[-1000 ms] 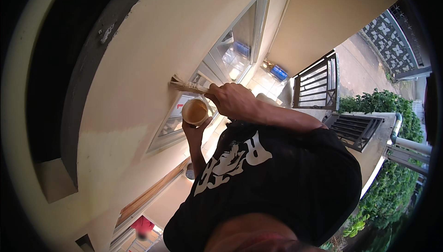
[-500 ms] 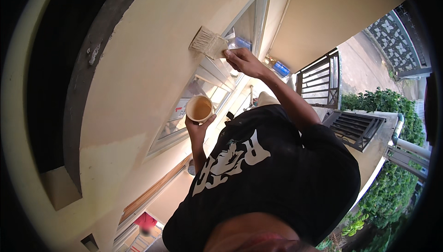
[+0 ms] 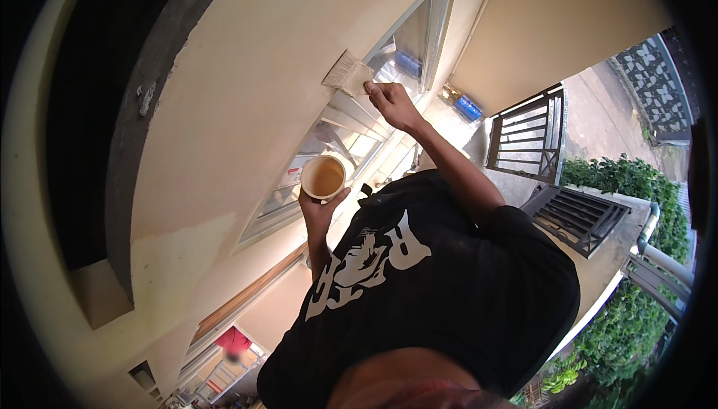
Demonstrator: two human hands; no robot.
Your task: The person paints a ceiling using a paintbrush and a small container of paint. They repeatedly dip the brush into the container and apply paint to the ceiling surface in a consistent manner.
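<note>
My right hand [image 3: 393, 104] is closed round the handle end of a wide, pale-crusted paintbrush [image 3: 348, 74]. Its bristles touch, or nearly touch, the cream wall [image 3: 247, 80] just above the window. In my left hand [image 3: 320, 211] is a cream tub [image 3: 305, 179], its open mouth facing me and tan liquid or coating showing inside. Fingers and thumb wrap the tub's lower side. The tub is in front of the window [image 3: 345, 133]. Along the wall's lower left part runs an uneven edge between a paler and a pinker tone.
A dark ledge [image 3: 138, 139] borders the wall on the left. Behind my right arm are a blue-labelled bottle-like container [image 3: 467, 107] and a dark metal gate [image 3: 527, 133]. A slatted grille [image 3: 577, 213] and green hedge [image 3: 632, 184] lie at right. Someone in red [image 3: 233, 340] is at lower left.
The brush and my right hand have shifted slightly right and down along the wall. The bristles are turned more against the wall. My left hand still holds the tub in nearly the same place.
</note>
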